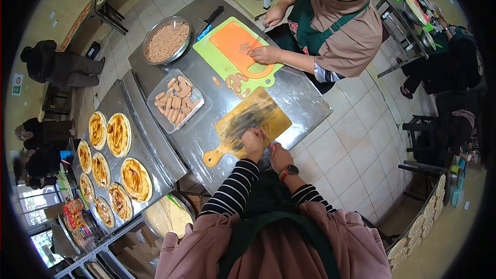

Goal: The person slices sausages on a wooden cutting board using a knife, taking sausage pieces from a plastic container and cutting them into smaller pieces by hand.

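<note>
On the wooden cutting board (243, 119), my left hand (253, 143) has its fingers closed over a small pinkish-brown sausage piece (265, 133). Close beside it, at the board's near edge, is my right hand (280, 157). Its fingers are curled round something too hidden to make out. Dark scorch-like marks cover the middle of the board. Beyond it lie several loose sausages (236, 83) on the metal table and the edge of a green board (206, 46). Left of the wooden board stands a clear plastic tub (194, 116) holding many sausages.
Across the table, a co-worker's hands (266, 54) use a knife on an orange board (232, 46). A metal bowl (150, 59) of brown crumbly filling and a black-handled knife (214, 15) lie farther off. Sauce-topped dough rounds (137, 180) fill a metal tray at left.
</note>
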